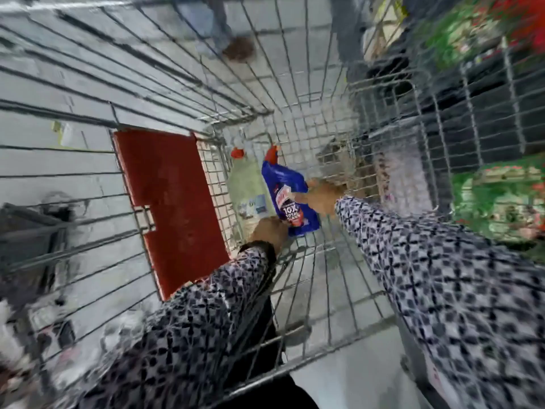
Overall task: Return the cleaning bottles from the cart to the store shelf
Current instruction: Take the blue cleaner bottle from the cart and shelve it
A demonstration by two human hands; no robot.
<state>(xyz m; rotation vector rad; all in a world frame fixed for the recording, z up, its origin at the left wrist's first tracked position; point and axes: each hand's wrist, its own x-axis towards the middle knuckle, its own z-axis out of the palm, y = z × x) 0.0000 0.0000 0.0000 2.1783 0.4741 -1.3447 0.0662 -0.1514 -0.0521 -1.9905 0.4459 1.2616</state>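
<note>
Down on the floor of the wire cart (298,93), beside the red flap (171,208), a pale bottle (246,187) lies touching a blue bottle (290,196); right hand (323,197) fingers clamp the blue one, left hand (269,231) touches its base, grip unclear

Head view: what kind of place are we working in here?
Most likely a shop aisle. Both hands reach into a wire shopping cart with a red fold-down seat flap, where a blue cleaning bottle and a pale green one lie. Blurred packaged goods line the right side.
</note>
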